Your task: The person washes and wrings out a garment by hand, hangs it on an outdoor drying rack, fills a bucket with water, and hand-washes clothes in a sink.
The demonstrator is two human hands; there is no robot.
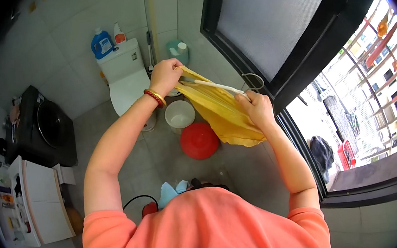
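A yellow cloth (216, 110) hangs stretched between my two hands, with a white hanger (218, 86) along its upper edge. My left hand (166, 74) is closed on the cloth's upper left corner, with bracelets at the wrist. On the right, my right hand (256, 109) pinches the cloth together with the hanger's end. Below the cloth, partly covered by it, a red basin (199, 141) lies on the floor beside a white bucket (179, 115).
A toilet (124, 76) bears a blue bottle (102, 43) and a spray bottle (120, 33). The black washing machine (46, 125) and a white cabinet (47, 200) stand at left. An open dark-framed window (333, 27) is close on the right.
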